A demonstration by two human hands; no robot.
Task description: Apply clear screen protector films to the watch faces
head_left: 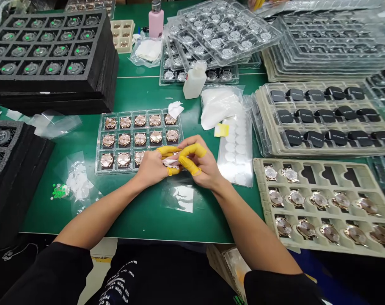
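My left hand [154, 165] and my right hand [200, 163] meet over the near right corner of a clear plastic tray [97, 163]. Yellow finger cots cover several fingertips on both. Between the closed fingers is a crumpled white wipe [171, 162]; a small shiny edge shows beside it, but my fingers hide what it belongs to. Rose-gold watch heads [140, 138] sit face up in rows in the tray. Another crumpled white wipe [175, 109] lies on its far right corner. Below my hands, a clear film sheet [179, 198] lies on the green table.
Black foam trays [100, 55] of watch parts are stacked at left, near green dot stickers [59, 191]. A white bottle [195, 80], a bag of wipes [219, 103] and a sheet of round films [235, 148] stand or lie beyond. At right is a beige watch tray [294, 176].
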